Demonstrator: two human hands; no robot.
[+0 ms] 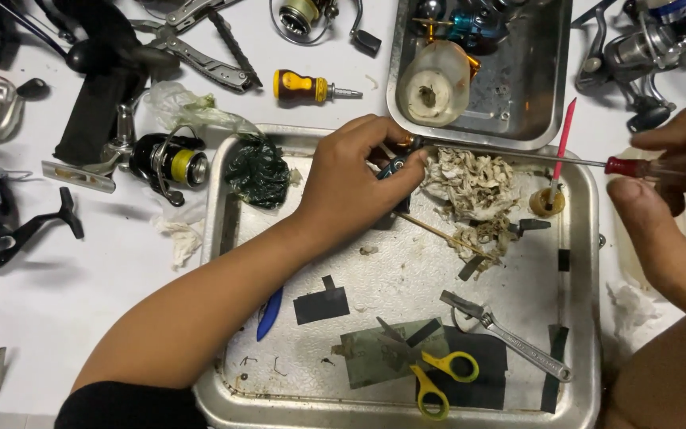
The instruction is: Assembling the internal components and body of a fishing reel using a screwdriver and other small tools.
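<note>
White table [81,286] bears trays [212,238], reels [170,161], pliers [200,48].

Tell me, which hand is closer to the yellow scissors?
Left. The left hand grips a small part above the yellow scissors, over the same tray. The right hand holds a red-handled screwdriver past the tray's right edge.

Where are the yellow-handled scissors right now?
In the head view, the yellow-handled scissors lie at the near edge of the large metal tray, right of centre, on dark scraps, just left of the adjustable wrench.

left hand [351,179] gripping small reel part [393,165], right hand [676,183] holding screwdriver [597,163]
</note>
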